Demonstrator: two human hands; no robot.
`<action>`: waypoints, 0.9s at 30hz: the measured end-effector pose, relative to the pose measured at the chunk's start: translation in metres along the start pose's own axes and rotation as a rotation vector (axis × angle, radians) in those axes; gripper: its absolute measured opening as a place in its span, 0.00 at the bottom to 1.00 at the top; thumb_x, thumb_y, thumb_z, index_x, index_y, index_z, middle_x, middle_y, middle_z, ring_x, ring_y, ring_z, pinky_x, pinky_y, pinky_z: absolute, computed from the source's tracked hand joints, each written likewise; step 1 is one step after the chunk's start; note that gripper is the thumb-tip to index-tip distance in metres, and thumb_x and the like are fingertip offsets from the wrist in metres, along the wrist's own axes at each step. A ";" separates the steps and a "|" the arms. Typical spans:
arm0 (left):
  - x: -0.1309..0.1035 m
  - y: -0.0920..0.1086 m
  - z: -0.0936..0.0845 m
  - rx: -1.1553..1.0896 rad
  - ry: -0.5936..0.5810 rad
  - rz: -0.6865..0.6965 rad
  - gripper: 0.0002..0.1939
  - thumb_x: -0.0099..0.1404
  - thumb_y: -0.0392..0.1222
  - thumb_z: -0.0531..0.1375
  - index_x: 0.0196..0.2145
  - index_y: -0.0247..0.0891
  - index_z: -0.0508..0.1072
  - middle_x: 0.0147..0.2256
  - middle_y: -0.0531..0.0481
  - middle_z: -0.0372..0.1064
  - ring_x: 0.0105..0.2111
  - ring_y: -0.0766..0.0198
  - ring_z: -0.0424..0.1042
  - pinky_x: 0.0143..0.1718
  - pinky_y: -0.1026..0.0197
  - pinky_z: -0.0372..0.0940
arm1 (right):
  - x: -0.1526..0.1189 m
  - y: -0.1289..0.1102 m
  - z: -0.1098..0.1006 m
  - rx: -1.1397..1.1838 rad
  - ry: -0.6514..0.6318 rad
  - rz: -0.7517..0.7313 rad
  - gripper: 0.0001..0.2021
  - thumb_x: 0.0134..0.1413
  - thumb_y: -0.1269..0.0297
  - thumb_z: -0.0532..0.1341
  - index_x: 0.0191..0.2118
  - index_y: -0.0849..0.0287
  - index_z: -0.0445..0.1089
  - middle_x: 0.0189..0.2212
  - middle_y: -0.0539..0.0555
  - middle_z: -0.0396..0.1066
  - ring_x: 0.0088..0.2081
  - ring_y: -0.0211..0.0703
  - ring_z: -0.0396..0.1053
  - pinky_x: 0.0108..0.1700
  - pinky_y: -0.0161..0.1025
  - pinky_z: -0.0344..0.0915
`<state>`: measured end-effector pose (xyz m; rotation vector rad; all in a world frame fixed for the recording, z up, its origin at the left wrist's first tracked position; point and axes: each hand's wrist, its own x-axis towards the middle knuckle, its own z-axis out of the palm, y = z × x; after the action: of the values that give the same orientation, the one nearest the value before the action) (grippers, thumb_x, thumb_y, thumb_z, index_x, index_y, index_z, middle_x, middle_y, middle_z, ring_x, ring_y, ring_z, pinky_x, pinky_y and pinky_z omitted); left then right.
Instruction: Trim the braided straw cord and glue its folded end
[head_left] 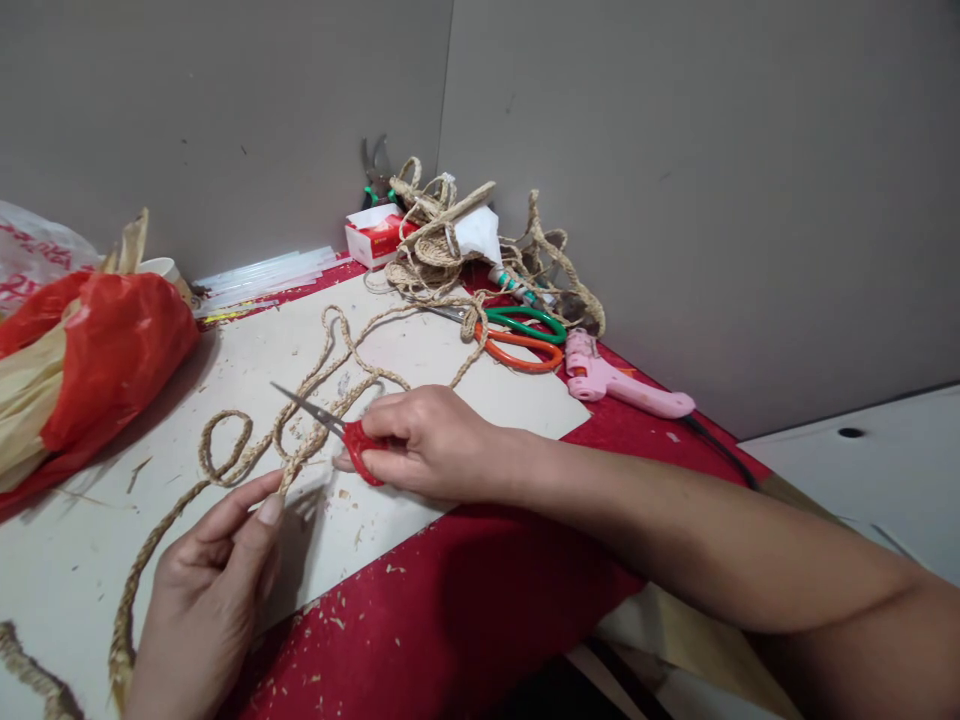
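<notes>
My left hand (217,570) pinches a braided straw cord (296,462) between thumb and forefinger, low in the middle of the view. My right hand (424,445) is closed round the red handles of small scissors (319,413). Their pointed blades reach up and left over the cord. Loops of the cord lie across the pale sheet (405,500), and a thicker braid (139,570) curves down behind my left hand.
Red and white plastic bags (135,345) with straw stand at the left. At the back are glue sticks (270,275), a small box (375,235), tangled braids (435,250), orange-handled scissors (525,352) and a pink glue gun (622,385). Grey panels stand behind.
</notes>
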<state>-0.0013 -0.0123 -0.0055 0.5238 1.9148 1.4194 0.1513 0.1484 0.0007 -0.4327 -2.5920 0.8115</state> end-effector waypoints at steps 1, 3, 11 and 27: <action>-0.002 0.001 0.002 0.027 -0.017 0.025 0.21 0.48 0.53 0.70 0.39 0.42 0.80 0.15 0.57 0.58 0.15 0.72 0.52 0.15 0.71 0.46 | -0.001 0.001 0.003 0.078 0.081 -0.057 0.12 0.57 0.64 0.58 0.24 0.62 0.68 0.28 0.52 0.71 0.30 0.34 0.64 0.33 0.33 0.57; -0.009 0.001 0.006 0.106 -0.048 0.090 0.18 0.50 0.53 0.69 0.37 0.42 0.80 0.15 0.56 0.60 0.16 0.71 0.55 0.17 0.70 0.51 | -0.001 0.001 0.008 0.163 0.201 -0.169 0.08 0.57 0.65 0.60 0.28 0.63 0.70 0.37 0.58 0.74 0.38 0.37 0.69 0.41 0.33 0.61; -0.017 -0.008 0.004 0.301 -0.197 0.286 0.11 0.56 0.51 0.65 0.34 0.44 0.80 0.19 0.54 0.71 0.19 0.65 0.67 0.26 0.65 0.65 | -0.001 0.000 0.016 0.139 -0.095 -0.215 0.11 0.55 0.66 0.59 0.23 0.61 0.65 0.20 0.46 0.63 0.25 0.32 0.59 0.40 0.35 0.58; -0.006 0.001 -0.011 0.353 -0.374 0.094 0.17 0.52 0.58 0.65 0.30 0.42 0.79 0.24 0.46 0.75 0.24 0.58 0.72 0.24 0.64 0.66 | 0.001 0.002 -0.012 0.235 -0.008 -0.007 0.14 0.49 0.66 0.61 0.17 0.62 0.61 0.17 0.44 0.56 0.22 0.28 0.52 0.27 0.31 0.47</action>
<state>-0.0051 -0.0231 -0.0011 0.9825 1.8511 0.9527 0.1557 0.1556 0.0089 -0.3511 -2.4637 1.1019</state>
